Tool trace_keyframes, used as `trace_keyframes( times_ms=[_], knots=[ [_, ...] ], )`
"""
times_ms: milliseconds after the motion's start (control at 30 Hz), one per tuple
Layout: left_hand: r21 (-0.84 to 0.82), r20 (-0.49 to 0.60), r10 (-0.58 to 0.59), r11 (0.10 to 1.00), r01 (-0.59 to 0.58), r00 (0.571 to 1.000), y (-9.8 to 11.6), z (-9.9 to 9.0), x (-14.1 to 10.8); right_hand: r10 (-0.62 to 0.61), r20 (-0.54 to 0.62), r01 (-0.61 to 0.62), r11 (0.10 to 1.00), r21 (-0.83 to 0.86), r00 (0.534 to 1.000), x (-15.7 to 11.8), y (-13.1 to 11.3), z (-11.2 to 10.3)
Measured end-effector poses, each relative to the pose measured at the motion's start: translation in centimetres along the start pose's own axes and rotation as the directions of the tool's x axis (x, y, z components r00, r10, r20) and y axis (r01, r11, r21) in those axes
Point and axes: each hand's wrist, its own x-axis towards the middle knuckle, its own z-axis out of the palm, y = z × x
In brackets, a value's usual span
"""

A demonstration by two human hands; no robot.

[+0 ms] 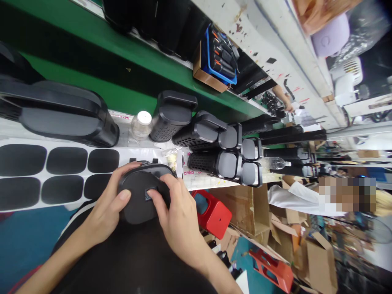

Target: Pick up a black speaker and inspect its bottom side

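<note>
Crowding both hands' black casing (139,200): sticker sheet (58,173), jar (142,123), stacked housings (214,151).

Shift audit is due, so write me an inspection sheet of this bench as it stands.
Surface: white bench top beside a green conveyor belt.
Job's things: black oval unit, held in front of the bench edge; a small dark tab sits on its face.
Clutter: white sheet of black oval pads; large black housing; small clear jar; row of black mesh-sided units; blue tray of dark parts.
Hands: left hand grips the unit's left side; right hand holds its right side, thumb at the tab.
Cables: nothing seen.
Surroundings: red stool; cardboard boxes; another person in white further along.
</note>
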Motion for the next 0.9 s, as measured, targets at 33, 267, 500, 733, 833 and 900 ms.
trace_keyframes(
  times_ms=[33,267,500,733,833,900],
  knots=[
    [-0.003,-0.014,-0.008,1.000,0.008,1.000,0.0,0.1,0.0,0.044,0.020,-0.043,0.998,-0.041,0.999,0.0,-0.1,-0.1],
    [0.011,-0.020,-0.006,1.000,0.006,1.000,-0.3,-0.2,0.2,0.168,0.162,-0.181,0.981,0.068,0.972,0.0,1.8,-0.5],
    [0.110,0.231,0.033,0.992,-0.060,0.972,-1.0,-2.4,0.6,-0.112,0.542,-0.265,0.779,0.568,0.833,1.0,5.6,-0.4],
    [0.251,0.209,-0.003,0.967,-0.050,0.978,1.0,-1.6,0.0,-0.125,0.485,-0.285,0.674,0.682,0.865,2.5,6.1,-1.0],
    [0.241,0.155,-0.006,0.970,-0.032,0.988,1.2,-0.9,-0.2,0.147,0.310,-0.310,0.751,0.583,0.939,3.0,4.1,0.0],
    [0.237,0.080,0.026,0.970,-0.044,0.996,0.9,-0.8,-0.2,0.182,0.235,-0.287,0.767,0.573,0.955,3.3,3.5,0.6]
  ],
)
